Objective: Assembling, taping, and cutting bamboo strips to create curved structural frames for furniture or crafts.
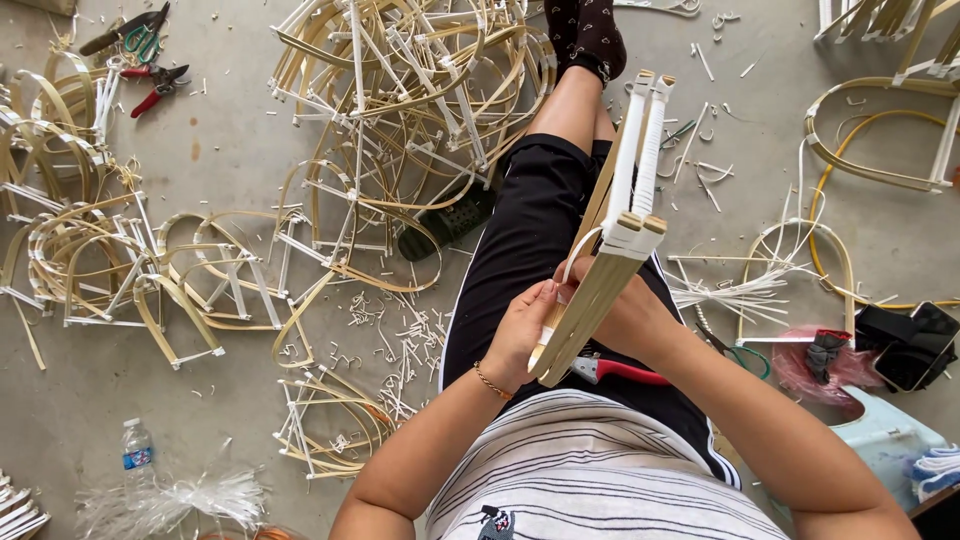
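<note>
A: Concrete floor (230, 150) is littered with offcuts; a big pile of finished bamboo frames (400, 110) is seen far left.

B: Current bamboo frame (610, 240) is held over the lap. Left hand (520, 330) is pinched on white binding strip (572, 262); right hand (625, 320) is closed round the frame. Binding is judged partly done.

A: Labels?

B: Clear water bottle (137, 447), blue label, near left.

You sit on a bare grey concrete floor (230, 150) in even daylight, littered with pale offcuts (400, 330), a plastic water bottle (136, 447) lying nearby.
</note>
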